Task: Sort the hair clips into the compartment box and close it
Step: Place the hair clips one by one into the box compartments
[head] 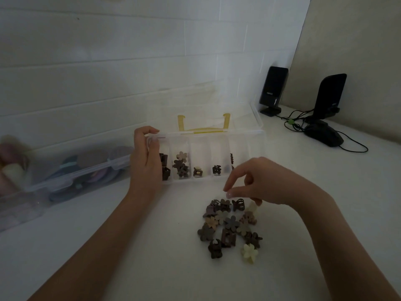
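A clear compartment box [249,148] stands open on the white table, its lid leaning back against the wall with a yellow handle. Several of its compartments hold small brown, grey and cream hair clips [181,165]. My left hand [146,157] grips the box's left end, thumb and fingers curled round its corner. A pile of loose flower and claw clips [230,224] lies on the table in front of the box. My right hand [253,183] hovers just above the pile's far edge, fingers bent downward with the tips close together; whether it holds a clip I cannot tell.
A second clear storage box [65,177] with coloured items lies shut at the left against the wall. Two black speakers [274,90] and a black mouse [323,134] with cables sit at the back right.
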